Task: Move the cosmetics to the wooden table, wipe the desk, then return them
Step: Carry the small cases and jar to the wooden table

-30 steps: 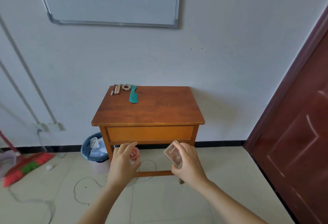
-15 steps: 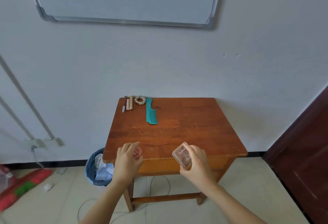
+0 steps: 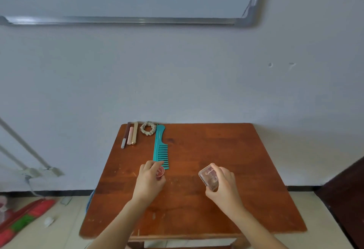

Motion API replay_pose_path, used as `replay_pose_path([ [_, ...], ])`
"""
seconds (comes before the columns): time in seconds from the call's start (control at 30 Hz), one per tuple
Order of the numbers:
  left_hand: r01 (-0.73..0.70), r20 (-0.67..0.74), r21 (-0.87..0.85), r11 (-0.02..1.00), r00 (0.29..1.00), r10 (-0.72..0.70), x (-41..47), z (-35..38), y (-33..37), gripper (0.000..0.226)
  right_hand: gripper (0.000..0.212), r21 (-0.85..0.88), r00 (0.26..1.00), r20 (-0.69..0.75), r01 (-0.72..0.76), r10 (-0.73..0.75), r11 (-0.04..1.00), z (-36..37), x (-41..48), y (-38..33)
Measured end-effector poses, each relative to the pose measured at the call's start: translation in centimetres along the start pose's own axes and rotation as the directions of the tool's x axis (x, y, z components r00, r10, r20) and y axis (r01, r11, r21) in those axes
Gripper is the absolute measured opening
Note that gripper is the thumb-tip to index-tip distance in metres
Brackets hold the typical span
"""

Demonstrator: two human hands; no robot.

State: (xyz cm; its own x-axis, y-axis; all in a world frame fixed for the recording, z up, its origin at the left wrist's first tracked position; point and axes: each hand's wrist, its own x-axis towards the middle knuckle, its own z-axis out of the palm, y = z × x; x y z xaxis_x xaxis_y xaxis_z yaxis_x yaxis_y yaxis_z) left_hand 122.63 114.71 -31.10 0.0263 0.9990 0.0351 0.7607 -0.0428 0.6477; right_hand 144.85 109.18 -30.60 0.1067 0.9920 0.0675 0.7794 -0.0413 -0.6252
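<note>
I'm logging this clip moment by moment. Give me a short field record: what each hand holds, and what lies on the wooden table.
left hand: grips round red compact
right hand: grips clear rectangular case
wooden table: both hands over it
lying at its back left: teal comb, scrunchie, three slim sticks

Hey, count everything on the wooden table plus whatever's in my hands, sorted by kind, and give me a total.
Slim makeup sticks: 3
Scrunchie: 1
Teal comb: 1
Round red tin, held in the left hand: 1
Clear compact, held in the right hand: 1
Total: 7
</note>
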Motion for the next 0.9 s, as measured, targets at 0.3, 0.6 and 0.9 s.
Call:
replay_pose_path([
  [0.3,0.241,-0.065,0.033,0.970,0.969,-0.239,5.4,0.8,-1.8,0.048,0.071,0.024,0.985,0.159,0.056,-0.059,0.998,2.9,8.3,0.6],
  [0.6,0.344,-0.091,0.031,0.938,0.936,-0.340,8.1,-1.1,-6.2,0.047,0.068,0.065,0.946,0.253,0.192,-0.203,0.979,7.9,12.1,-4.6],
  [0.9,0.148,-0.048,0.105,0.983,0.989,-0.143,10.0,-3.1,-10.4,0.046,0.069,-0.016,0.894,0.369,0.280,-0.254,0.960,12.2,16.3,-10.4],
])
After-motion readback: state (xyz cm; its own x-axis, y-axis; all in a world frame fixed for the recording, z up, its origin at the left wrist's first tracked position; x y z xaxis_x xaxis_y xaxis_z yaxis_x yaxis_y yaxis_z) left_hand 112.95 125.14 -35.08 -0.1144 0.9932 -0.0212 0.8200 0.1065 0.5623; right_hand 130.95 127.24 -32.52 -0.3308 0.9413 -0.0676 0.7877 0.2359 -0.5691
